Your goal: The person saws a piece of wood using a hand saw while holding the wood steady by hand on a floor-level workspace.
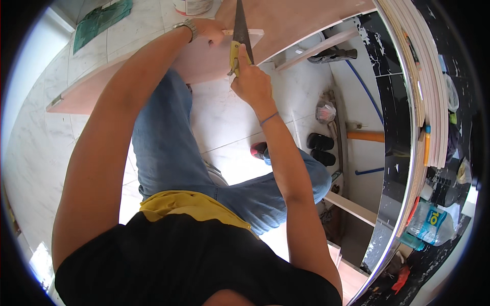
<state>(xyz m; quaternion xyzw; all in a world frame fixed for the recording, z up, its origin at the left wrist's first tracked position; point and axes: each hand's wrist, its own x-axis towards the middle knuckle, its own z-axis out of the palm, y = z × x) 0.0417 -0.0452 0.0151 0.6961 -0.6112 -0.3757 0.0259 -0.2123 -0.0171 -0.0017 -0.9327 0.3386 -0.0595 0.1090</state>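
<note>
- From where I stand, the head view has the handsaw [242, 34] at top centre, its blade running up out of the frame and overlapping the end of a pinkish board [214, 61].
- The right hand [253, 84] has its fingers wrapped round the saw's yellow handle, the index finger laid along it. The left hand [208, 30] is at the board's upper edge, fingers bent; I can't tell whether they grip or just press.
- I'd judge the saw light, its blade thin and springy, the teeth sharp; the handle is the place to hold it.
- The board, reaching down toward the left of the frame, looks stiff, smooth and awkwardly long; I'd take it by an edge, well clear of the blade.
- At the top edge sits a white tub [193, 6], cut off, contents hidden.
- Right of centre, a clear plastic bag [325, 111] holds something reddish.
- Lower right, a clear bottle [430, 223] with a blue label lies on the black tabletop [434, 278]; whether there's liquid inside, I can't tell.
</note>
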